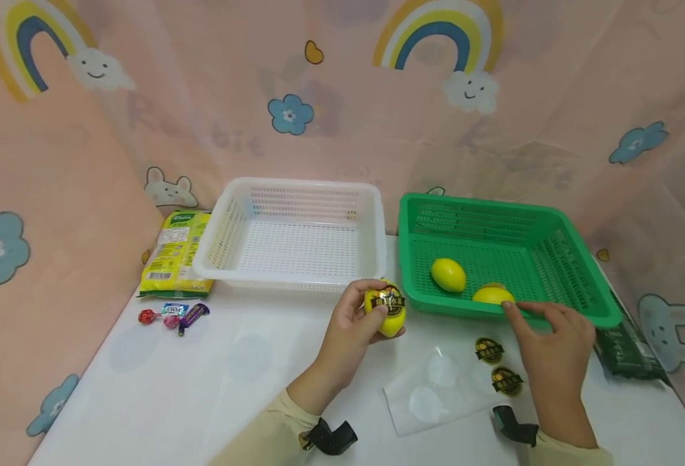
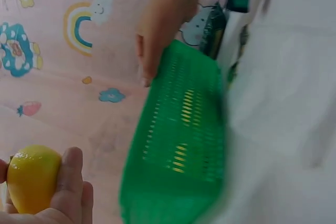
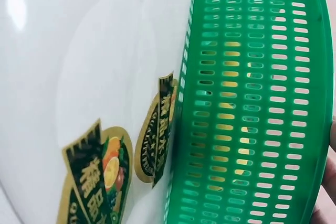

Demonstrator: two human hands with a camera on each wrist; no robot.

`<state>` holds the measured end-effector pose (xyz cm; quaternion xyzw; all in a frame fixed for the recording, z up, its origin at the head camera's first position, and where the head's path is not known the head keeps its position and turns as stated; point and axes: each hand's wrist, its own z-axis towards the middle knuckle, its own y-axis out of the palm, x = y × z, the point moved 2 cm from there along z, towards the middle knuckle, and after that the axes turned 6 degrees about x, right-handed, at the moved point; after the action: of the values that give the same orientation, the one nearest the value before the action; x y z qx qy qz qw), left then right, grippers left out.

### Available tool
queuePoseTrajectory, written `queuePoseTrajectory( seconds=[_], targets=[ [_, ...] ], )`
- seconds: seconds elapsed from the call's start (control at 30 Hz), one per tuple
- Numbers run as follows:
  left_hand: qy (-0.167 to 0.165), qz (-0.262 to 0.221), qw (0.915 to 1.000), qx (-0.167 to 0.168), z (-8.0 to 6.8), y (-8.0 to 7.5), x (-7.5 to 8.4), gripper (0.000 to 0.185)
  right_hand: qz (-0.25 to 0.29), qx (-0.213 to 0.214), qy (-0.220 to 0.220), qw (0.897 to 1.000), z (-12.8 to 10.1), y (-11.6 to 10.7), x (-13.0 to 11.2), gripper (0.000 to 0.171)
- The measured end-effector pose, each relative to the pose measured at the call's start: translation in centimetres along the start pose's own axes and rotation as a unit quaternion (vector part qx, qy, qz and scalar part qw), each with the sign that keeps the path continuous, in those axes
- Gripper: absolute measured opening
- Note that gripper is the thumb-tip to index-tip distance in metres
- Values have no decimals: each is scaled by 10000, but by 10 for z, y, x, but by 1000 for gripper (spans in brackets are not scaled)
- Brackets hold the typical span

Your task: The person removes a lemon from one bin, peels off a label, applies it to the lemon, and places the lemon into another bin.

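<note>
Between the two baskets, just above the white table (image 1: 202,388), your left hand (image 1: 348,330) grips a yellow lemon (image 1: 386,312) with its fingers and thumb curled round it; a dark oval sticker sits on the face turned toward you. Close behind it is the near wall of the green basket (image 1: 575,272), which holds two more lemons (image 1: 449,274), one of them against the front wall and half hidden by the rim. Your right hand (image 1: 552,343) hovers over that front rim with fingers stretched out and loosely spread, holding nothing; you cannot tell whether the fingertips touch the plastic. Below it, a clear backing sheet (image 1: 436,388) lies on the table with two stickers (image 1: 489,350) left on it, just beside the basket wall. An empty-looking white basket (image 1: 296,194) stands to the left of the green one, with a yellow-green packet (image 1: 173,255) beside it and a few wrapped sweets (image 1: 170,315) in front of that. A dark green packet (image 1: 628,349) is partly tucked under the green basket's right end. Both wrist views are blurred: the left one cuts the lemon off at the corner, the right one shows only sticker print and green mesh.
</note>
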<state>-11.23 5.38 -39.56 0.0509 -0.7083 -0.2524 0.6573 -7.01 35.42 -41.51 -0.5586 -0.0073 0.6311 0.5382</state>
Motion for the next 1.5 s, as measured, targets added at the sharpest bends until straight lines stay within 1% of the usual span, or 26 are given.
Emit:
queuePoseTrajectory(
  seconds=[0.07, 0.13, 0.17, 0.27, 0.33, 0.43, 0.5, 0.6, 0.73, 0.8, 0.87, 0.9, 0.93, 1.03, 1.17, 1.27, 1.33, 1.37, 1.4, 1.43, 1.5],
  targets=[
    [-6, -22, 9999, -169, 16, 12, 11, 38, -16, -21, 30, 10000, -1, 0, -1, 36],
    [-65, -24, 9995, -324, 37, 26, 19, 38, -38, -37, 54, 10000, -2, -1, -1, 36],
    [-134, 25, 9993, -347, 48, 34, 21, 37, -53, -57, 79, 9999, -2, -1, -2, 37],
    [-435, 410, 9976, -339, 86, 56, 23, 35, -114, -138, 165, 9997, -5, -1, -3, 38],
    [-714, 852, 9936, -202, 111, 68, 22, 31, -114, -181, 181, 9996, -7, 0, -5, 38],
    [-1147, 1431, 9830, 40, 144, 79, 15, 27, -27, -215, 116, 9997, -11, 3, -8, 36],
    [-1375, 1800, 9738, 193, 159, 82, 10, 26, 52, -224, 69, 9997, -13, 5, -11, 35],
    [-1535, 2352, 9591, 356, 174, 78, 5, 30, 142, -256, -22, 9996, -16, 8, -15, 34],
    [-1599, 3066, 9372, 449, 185, 71, 1, 37, 164, -332, -69, 9993, -18, 12, -19, 34],
    [-1676, 3308, 9278, 417, 188, 69, 1, 40, 114, -386, -45, 9992, -19, 12, -20, 35],
    [-1755, 3460, 9210, 362, 190, 68, 2, 42, 50, -432, -41, 9990, -18, 11, -20, 36],
    [-1782, 3475, 9199, 353, 190, 68, 2, 42, 37, -455, -42, 9989, -17, 11, -20, 36],
    [-1803, 3438, 9209, 353, 190, 68, 4, 43, 20, -489, -37, 9988, -16, 10, -20, 37],
    [-1681, 3203, 9316, 366, 188, 67, 10, 41, -13, -561, -20, 9984, -12, 10, -20, 39],
    [-1305, 2884, 9480, 322, 178, 66, 25, 38, -38, -618, 68, 9981, -10, 11, -19, 38],
    [-994, 2566, 9611, 225, 163, 60, 39, 38, -67, -641, 113, 9979, -9, 12, -18, 38],
    [-704, 2312, 9701, 205, 149, 53, 50, 37, -86, -682, 141, 9975, -8, 12, -18, 40],
    [-535, 2228, 9731, 231, 142, 49, 56, 36, -98, -718, 169, 9972, -6, 13, -17, 42],
    [-340, 2178, 9751, 249, 133, 44, 61, 35, -108, -753, 191, 9969, -5, 14, -17, 43],
    [-124, 2185, 9753, 291, 125, 39, 66, 34, -102, -781, 194, 9967, -4, 14, -16, 44],
    [337, 2325, 9711, 417, 107, 28, 75, 32, -66, -843, 208, 9962, -1, 15, -15, 46]
  ],
)
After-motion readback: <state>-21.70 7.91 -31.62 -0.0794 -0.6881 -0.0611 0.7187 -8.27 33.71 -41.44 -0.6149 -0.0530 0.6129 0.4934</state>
